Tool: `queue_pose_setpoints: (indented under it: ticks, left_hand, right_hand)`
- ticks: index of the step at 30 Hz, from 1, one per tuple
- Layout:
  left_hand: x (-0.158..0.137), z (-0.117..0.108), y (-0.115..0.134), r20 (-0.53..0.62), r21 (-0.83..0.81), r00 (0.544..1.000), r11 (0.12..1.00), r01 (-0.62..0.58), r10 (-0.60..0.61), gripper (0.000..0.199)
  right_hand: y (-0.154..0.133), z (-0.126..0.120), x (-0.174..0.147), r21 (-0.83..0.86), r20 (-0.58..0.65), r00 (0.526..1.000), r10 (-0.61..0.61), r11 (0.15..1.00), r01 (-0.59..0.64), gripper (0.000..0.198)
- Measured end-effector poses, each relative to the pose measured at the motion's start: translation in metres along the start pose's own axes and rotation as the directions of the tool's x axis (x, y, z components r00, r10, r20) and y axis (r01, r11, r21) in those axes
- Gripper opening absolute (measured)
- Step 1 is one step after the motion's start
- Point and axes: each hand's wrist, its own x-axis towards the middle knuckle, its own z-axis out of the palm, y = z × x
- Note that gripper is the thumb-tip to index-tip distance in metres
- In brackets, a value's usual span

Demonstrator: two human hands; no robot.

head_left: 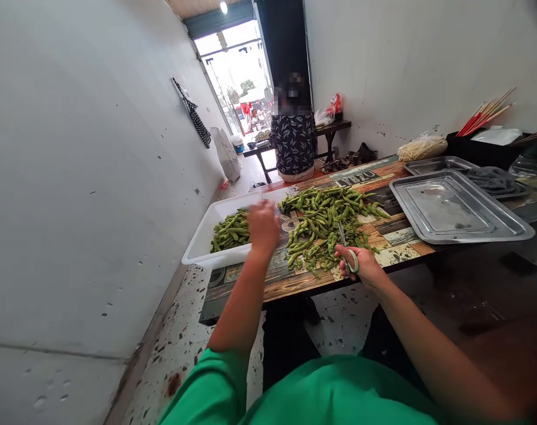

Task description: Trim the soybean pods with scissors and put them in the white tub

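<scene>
My right hand [360, 263] is closed around the pale green handles of a pair of scissors [342, 233], whose metal blades point away over the beans. A spread pile of green edamame pods [324, 215] lies on the patterned wooden table in front of me. My left hand [263, 225] is over the right side of a white plastic tub [201, 243]; motion smears its fingers, so what they hold is unclear. Inside the tub lie more edamame pods [231, 231].
Metal trays [463, 230] lie on the table's right side, one with dark grey cloth-like stuff [492, 180]. Behind them stand a black box [485, 147] with red sticks and a bag of pale sticks [422, 146]. Farther off, a person [293, 144] sits facing away.
</scene>
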Motion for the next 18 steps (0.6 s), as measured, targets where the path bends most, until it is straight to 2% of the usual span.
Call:
queue_pose_setpoints:
  ticks: [1, 3, 5, 7, 10, 15, 18]
  left_hand:
    - [-0.008, 0.012, 0.007, 0.156, -0.024, 0.983, 0.996, -0.092, 0.094, 0.030]
    - [-0.022, 0.036, 0.016, 0.421, -0.018, 0.894, 0.987, -0.160, 0.153, 0.022]
    - [-0.032, 0.055, 0.016, 0.536, 0.042, 0.836, 0.985, -0.168, 0.120, 0.020]
    - [-0.035, 0.065, 0.011, 0.563, 0.080, 0.820, 0.981, -0.174, 0.100, 0.026]
    - [-0.035, 0.069, 0.002, 0.553, 0.071, 0.820, 0.973, -0.221, 0.146, 0.034]
    - [-0.033, 0.072, 0.003, 0.464, 0.074, 0.823, 0.912, -0.404, 0.327, 0.024]
    - [-0.032, 0.072, 0.005, 0.401, 0.014, 0.844, 0.919, -0.395, 0.356, 0.025]
  right_hand:
    - [0.000, 0.001, 0.000, -0.009, 0.007, 1.000, 0.002, 1.000, -0.002, 0.047]
    - [0.000, 0.002, -0.002, -0.025, 0.030, 1.000, 0.006, 1.000, -0.005, 0.046]
    - [0.000, 0.001, -0.004, -0.045, 0.054, 0.998, 0.012, 0.999, -0.010, 0.045]
    - [0.000, -0.001, -0.007, -0.069, 0.068, 0.998, 0.018, 0.998, -0.014, 0.045]
    - [0.000, 0.000, -0.009, -0.099, 0.066, 0.997, 0.026, 0.995, -0.019, 0.043]
    - [-0.003, 0.007, -0.009, -0.134, 0.121, 0.991, 0.054, 0.990, -0.037, 0.041]
    - [-0.004, 0.010, -0.009, -0.147, 0.147, 0.986, 0.078, 0.988, -0.056, 0.041]
